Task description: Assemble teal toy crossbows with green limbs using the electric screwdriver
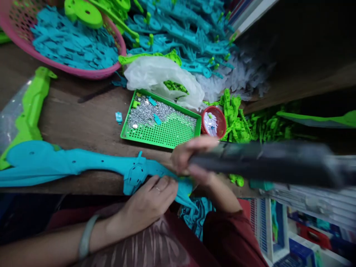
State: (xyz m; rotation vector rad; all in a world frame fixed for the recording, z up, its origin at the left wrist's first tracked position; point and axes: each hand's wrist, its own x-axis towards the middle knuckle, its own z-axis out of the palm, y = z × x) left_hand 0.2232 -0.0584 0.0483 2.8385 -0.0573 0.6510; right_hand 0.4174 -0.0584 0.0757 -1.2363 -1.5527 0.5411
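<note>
A long turquoise plastic toy body [72, 163] lies along the near edge of the wooden table [89, 118]. My left hand [150, 202] presses on its right end with the fingers curled down over it; a ring and a wrist bangle show. My right hand [191, 157] is wrapped around a dark grey power tool [267, 163] that stretches off to the right, blurred. Its front end sits at the turquoise piece, just beside my left fingers.
A green perforated tray [167, 135] holds a heap of small silver screws. Beside it stand a small red basket [219, 120] and a clear plastic bag [155, 76]. A pink basket [16, 40] of turquoise parts, loose green parts [250, 126] and a green shell [30, 111] surround them.
</note>
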